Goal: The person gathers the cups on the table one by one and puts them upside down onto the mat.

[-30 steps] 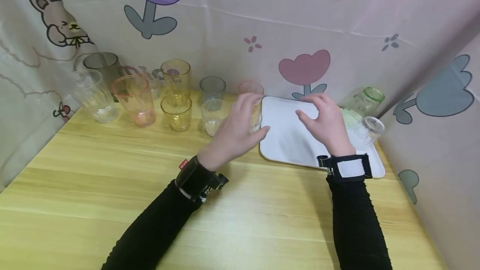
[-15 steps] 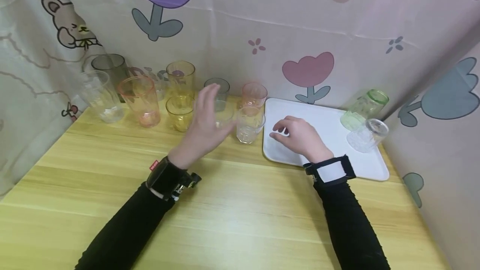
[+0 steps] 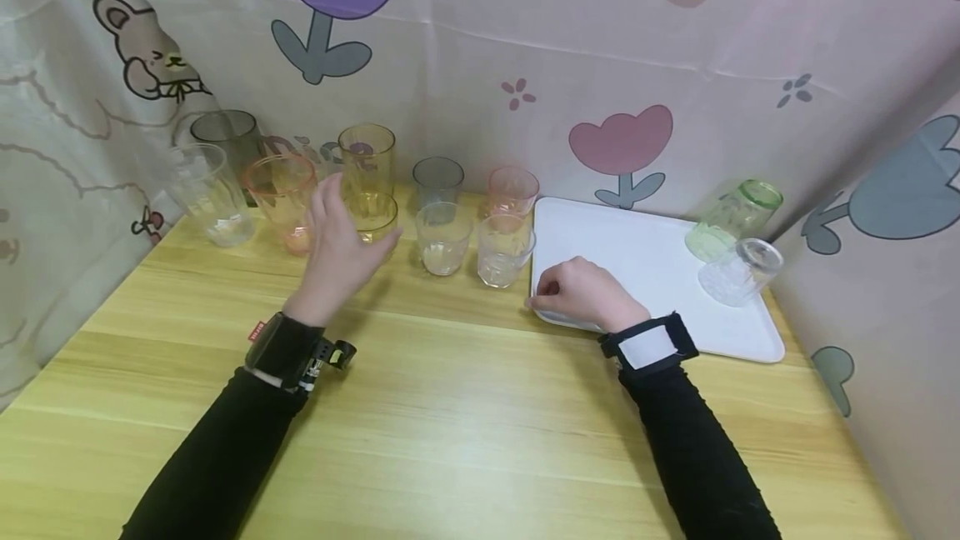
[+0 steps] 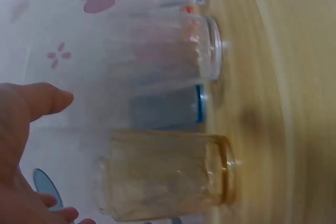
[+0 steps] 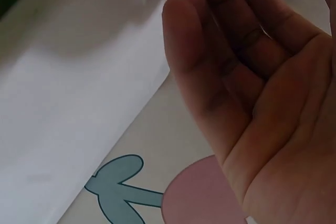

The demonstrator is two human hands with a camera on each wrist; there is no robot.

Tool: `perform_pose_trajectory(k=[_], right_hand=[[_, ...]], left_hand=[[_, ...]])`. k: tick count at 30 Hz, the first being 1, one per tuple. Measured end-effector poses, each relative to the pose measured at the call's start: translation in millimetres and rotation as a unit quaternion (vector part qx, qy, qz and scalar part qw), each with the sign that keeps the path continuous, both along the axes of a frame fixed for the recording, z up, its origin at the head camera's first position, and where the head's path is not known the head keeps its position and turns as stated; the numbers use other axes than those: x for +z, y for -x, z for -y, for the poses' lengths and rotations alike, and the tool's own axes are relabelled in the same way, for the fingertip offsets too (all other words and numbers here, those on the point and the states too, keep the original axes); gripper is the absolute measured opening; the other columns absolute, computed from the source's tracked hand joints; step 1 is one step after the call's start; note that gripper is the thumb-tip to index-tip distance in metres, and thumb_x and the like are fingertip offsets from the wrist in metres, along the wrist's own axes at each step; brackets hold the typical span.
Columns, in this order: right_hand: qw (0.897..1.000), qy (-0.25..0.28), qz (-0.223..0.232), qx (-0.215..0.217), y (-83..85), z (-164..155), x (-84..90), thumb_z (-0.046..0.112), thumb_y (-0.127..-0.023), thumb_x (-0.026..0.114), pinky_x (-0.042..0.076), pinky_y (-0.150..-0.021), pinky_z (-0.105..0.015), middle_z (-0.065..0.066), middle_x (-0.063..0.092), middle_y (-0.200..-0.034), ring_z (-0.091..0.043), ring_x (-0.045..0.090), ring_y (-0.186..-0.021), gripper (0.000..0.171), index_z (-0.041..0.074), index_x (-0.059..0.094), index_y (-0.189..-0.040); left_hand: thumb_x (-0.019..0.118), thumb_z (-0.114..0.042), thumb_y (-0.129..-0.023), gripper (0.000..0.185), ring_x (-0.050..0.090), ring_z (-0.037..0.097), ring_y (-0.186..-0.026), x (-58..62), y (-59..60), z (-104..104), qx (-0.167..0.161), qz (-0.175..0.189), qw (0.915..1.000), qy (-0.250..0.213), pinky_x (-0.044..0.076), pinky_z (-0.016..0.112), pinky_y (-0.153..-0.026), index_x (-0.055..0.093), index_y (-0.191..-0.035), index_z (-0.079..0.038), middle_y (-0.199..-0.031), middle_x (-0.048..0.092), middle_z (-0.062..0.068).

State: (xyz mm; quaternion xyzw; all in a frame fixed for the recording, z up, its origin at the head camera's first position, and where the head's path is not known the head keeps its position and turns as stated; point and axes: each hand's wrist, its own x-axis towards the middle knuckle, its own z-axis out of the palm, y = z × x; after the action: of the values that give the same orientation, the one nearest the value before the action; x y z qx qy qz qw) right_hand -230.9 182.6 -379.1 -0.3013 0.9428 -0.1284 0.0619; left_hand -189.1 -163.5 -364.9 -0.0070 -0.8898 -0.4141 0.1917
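Head camera looks down on a pale wooden table (image 3: 465, 407) with a flower-print cloth (image 3: 600, 40) hung behind it; my left hand (image 3: 337, 244) hovers with fingers spread and straight, holding nothing, just in front of the short amber cup (image 3: 372, 215); my right hand (image 3: 581, 294) rests with fingers loosely curled at the near left corner of the white tray (image 3: 637, 257), and I cannot tell whether it grips the rim or only touches it.

Counting cups: nine stand upright in a cluster left of the tray; one clear ribbed (image 3: 206, 194), one smoky grey (image 3: 225, 140), one tall pink (image 3: 281, 194), one tall amber (image 3: 367, 157), the short amber, one blue-grey (image 3: 438, 182), one clear (image 3: 444, 237), one small pink (image 3: 513, 190), one more clear cup (image 3: 503, 250) just beside the tray's edge; two more lie tilted at the tray's far right corner, a green one (image 3: 731, 219) and a clear one (image 3: 742, 271); eleven in all.

Left wrist view is blurred; it shows my thumb (image 4: 39, 100) apart from an amber cup (image 4: 168, 174), with blue and pinkish cups behind; right wrist view shows only my palm (image 5: 252, 87), the tray and the cloth's print.
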Motion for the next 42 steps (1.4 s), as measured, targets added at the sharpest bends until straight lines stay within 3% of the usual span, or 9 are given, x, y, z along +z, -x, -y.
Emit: perform_pose_trajectory(k=[6, 19, 26, 34, 42], right_hand=[[1.0, -0.015, 0.021, -0.011, -1.6, 4.1, -3.5, 0.031, -0.087, 0.084, 0.053, -0.067, -0.032, 0.01, 0.066, -0.069, -0.011, 0.058, -0.068, 0.016, 0.018, 0.077, -0.079], [1.0, -0.01, 0.021, 0.005, 0.3, 10.1, -3.4, 0.023, -0.086, 0.086, 0.054, -0.068, -0.031, 0.01, 0.067, -0.068, -0.01, 0.058, -0.066, 0.014, 0.016, 0.078, -0.077], [0.999, -0.01, 0.03, -0.002, 0.5, 12.4, -3.0, 0.022, -0.086, 0.087, 0.053, -0.068, -0.031, 0.009, 0.067, -0.067, -0.011, 0.058, -0.066, 0.014, 0.016, 0.078, -0.077], [1.0, -0.014, 0.025, -0.006, -0.2, 11.5, -2.1, 0.023, -0.086, 0.087, 0.053, -0.068, -0.031, 0.009, 0.066, -0.067, -0.011, 0.058, -0.066, 0.014, 0.015, 0.078, -0.077], [1.0, -0.01, 0.03, -0.004, -1.3, 10.2, -4.0, 0.022, -0.086, 0.087, 0.053, -0.067, -0.031, 0.009, 0.066, -0.067, -0.011, 0.058, -0.065, 0.015, 0.015, 0.077, -0.076]], left_hand=[[0.081, -0.032, -0.089, 0.115, 0.007, 0.046, -0.155, -9.2, 4.9, 7.3, 0.021, 0.045, 0.9987, -0.01, 0.019, 0.065, -0.124, -0.001, -0.163, 0.001, -0.168, 0.001, 0.028], [0.081, -0.032, -0.089, 0.123, 0.008, 0.048, -0.155, -21.4, 17.9, 12.9, 0.026, 0.134, 0.9847, -0.108, 0.014, 0.062, -0.125, -0.013, -0.162, -0.001, -0.167, 0.0, 0.03], [0.081, -0.029, -0.09, 0.112, 0.023, 0.049, -0.15, -27.3, 21.9, 14.2, 0.032, 0.15, 0.979, -0.135, 0.021, 0.055, -0.126, 0.0, -0.159, 0.006, -0.16, 0.015, 0.034], [0.079, -0.028, -0.091, 0.087, 0.032, 0.048, -0.144, -29.6, 25.5, 13.7, 0.021, 0.164, 0.9749, -0.149, 0.028, 0.054, -0.124, 0.021, -0.145, 0.006, -0.151, 0.025, 0.033], [0.08, -0.028, -0.09, 0.085, 0.035, 0.046, -0.14, -31.4, 25.0, 11.7, 0.023, 0.159, 0.9753, -0.151, 0.03, 0.053, -0.122, 0.024, -0.144, 0.005, -0.149, 0.028, 0.03]])
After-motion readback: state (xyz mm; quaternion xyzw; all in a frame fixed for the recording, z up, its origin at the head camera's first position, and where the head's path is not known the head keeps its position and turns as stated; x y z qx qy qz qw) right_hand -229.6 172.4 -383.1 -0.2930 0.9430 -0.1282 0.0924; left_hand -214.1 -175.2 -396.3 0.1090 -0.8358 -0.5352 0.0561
